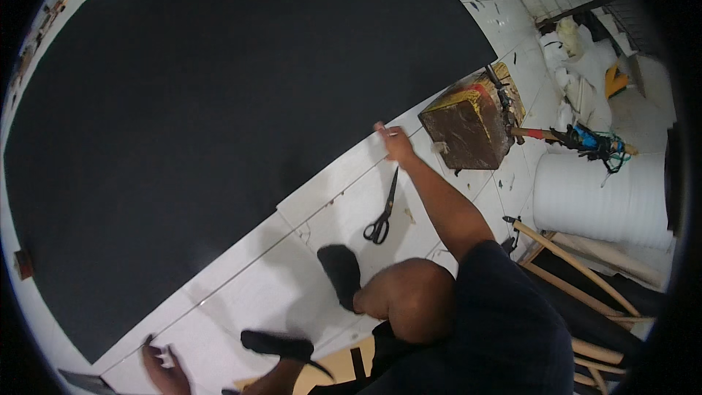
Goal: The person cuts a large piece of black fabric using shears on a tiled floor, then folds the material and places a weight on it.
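Observation:
A large black sheet (241, 95) lies flat across the pale tiled floor, its straight near edge slanting up to the right. Beside that edge, towards the right, is my right hand (397, 145), with fingers curled together and the fingertips at the sheet's border. What they grip, if anything, I cannot make out. My left hand (167, 371) is low at the left, just off the sheet's near corner. Its fingers are blurred, and a small dark shape shows at their tips. Black-handled scissors (380, 223) lie on the floor just below my right hand.
A worn brown block (468, 128) stands by the sheet's right edge, with a wooden-handled hammer (537, 134) against it. Further right are a white foam roll (603, 194), long wooden handles (574, 263) and white bags (585, 80). My dark-socked foot (340, 274) is near the scissors.

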